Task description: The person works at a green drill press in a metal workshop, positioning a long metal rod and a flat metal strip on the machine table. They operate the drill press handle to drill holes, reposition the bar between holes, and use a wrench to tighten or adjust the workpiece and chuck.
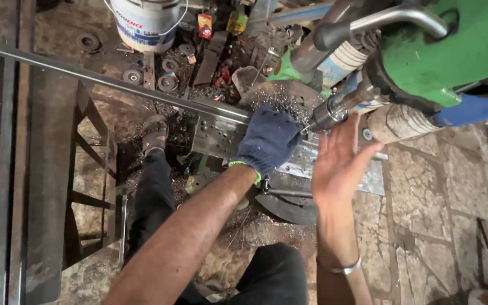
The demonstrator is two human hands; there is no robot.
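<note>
While the green drill press [453, 56] stands over it, a long perforated steel strip [216, 133] lies under the chuck [330, 113]. The left hand [266, 141], in a blue knit glove, presses flat on the strip, gripping nothing. The right hand [340, 161], bare, is open with fingers spread, palm touching the chuck. A turning chuck could snag skin or glove. Whether it spins cannot be told; the bit is hidden, and the strip's far end runs out of view.
</note>
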